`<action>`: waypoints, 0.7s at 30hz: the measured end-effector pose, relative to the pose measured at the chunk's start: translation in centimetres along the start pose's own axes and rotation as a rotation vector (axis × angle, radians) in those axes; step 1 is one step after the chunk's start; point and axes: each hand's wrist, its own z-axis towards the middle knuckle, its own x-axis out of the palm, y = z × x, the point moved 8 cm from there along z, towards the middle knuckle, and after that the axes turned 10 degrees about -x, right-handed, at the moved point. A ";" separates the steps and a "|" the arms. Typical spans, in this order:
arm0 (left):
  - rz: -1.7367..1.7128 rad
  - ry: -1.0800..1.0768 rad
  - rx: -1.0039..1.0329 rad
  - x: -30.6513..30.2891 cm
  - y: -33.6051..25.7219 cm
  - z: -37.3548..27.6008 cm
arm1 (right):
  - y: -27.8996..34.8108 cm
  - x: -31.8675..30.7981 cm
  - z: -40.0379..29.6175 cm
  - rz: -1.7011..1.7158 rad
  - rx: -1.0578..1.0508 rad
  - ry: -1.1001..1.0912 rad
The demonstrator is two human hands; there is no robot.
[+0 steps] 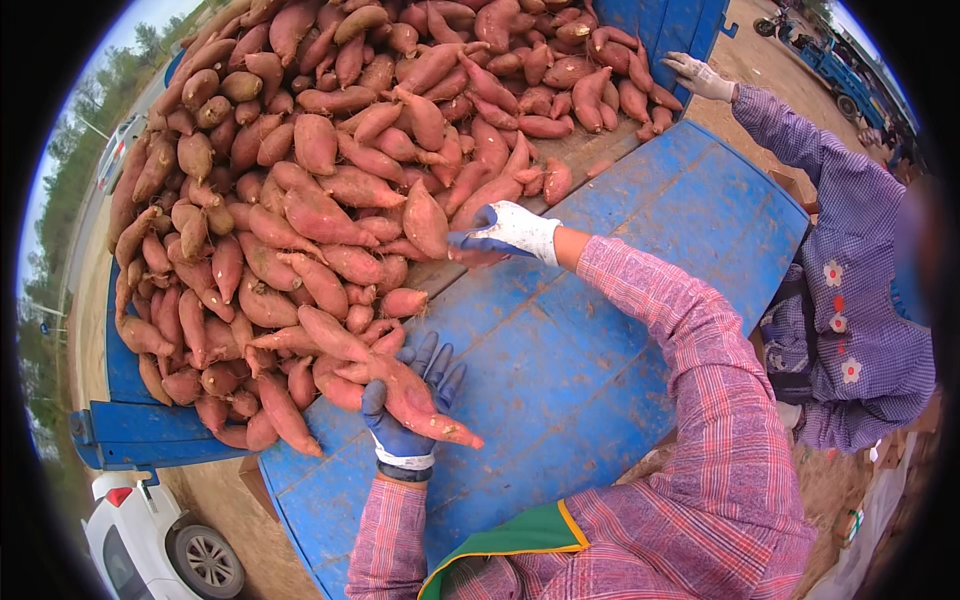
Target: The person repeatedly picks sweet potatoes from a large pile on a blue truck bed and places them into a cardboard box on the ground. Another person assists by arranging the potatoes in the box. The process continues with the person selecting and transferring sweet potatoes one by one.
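My left hand (409, 420), in a blue-coated work glove, lies palm up under a long sweet potato (401, 394), its thumb and fingers spread around it. My right hand (504, 231), in a white glove with blue coating, reaches to the pile's lower right edge. Its fingers curl down at a reddish sweet potato (478, 257) partly hidden beneath them; whether they grip it I cannot tell. A broad sweet potato (425, 220) stands just left of those fingertips. The large heap of sweet potatoes (322, 210) fills the truck bed.
The lowered blue metal tailgate (555, 345) spans the space under my arms. At the right stands a person in a checked smock (855, 300), one gloved hand on the blue side wall (656, 37). A white car (142, 540) is parked at the lower left, a blue cargo tricycle (832, 67) at the upper right.
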 end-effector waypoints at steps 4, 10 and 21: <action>0.007 0.318 0.009 -5.6 0.3 2.8 | 11.2 2.7 0.2 0.446 -0.156 0.113; 0.063 0.839 -0.053 1.4 0.5 -0.2 | -9.7 -10.3 -3.6 -0.383 0.661 -0.376; -0.003 0.602 0.156 1.3 -0.1 0.2 | -21.4 -12.4 -6.9 -0.114 0.792 -0.622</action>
